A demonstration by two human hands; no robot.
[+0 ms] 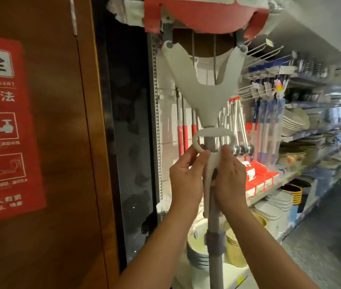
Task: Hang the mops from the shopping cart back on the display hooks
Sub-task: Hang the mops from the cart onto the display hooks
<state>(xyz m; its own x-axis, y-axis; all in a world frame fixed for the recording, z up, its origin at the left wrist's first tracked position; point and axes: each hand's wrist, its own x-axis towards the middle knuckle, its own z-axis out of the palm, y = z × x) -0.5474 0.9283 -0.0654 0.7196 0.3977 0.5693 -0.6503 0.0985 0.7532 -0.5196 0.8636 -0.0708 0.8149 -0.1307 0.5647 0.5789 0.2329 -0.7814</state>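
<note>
Though the shopping cart is out of shot, the hanging step looks well under way in a housewares aisle, where a tall display rack (311,130) fitted with wire display hooks (263,53) runs off to the right of a wooden panel (61,142) bearing a red hydrant notice (4,126). Other mops (236,122) hang on the rack. One mop (205,97) is held upright before the rack's near end, its red head (205,15) at the top of the frame; whether it touches any hook cannot be told. Below the head a white forked yoke narrows to a white loop lever (213,133) and a grey pole (214,257). Both hands close on the mop just under the loop: the left hand (186,180) has its grip curled at the loop's end and the shaft, the right hand (230,178) its grip wrapped round the white lever arm against the pole. The next move likely calls for steadying the top-heavy head and guiding it onto a free hook.
</note>
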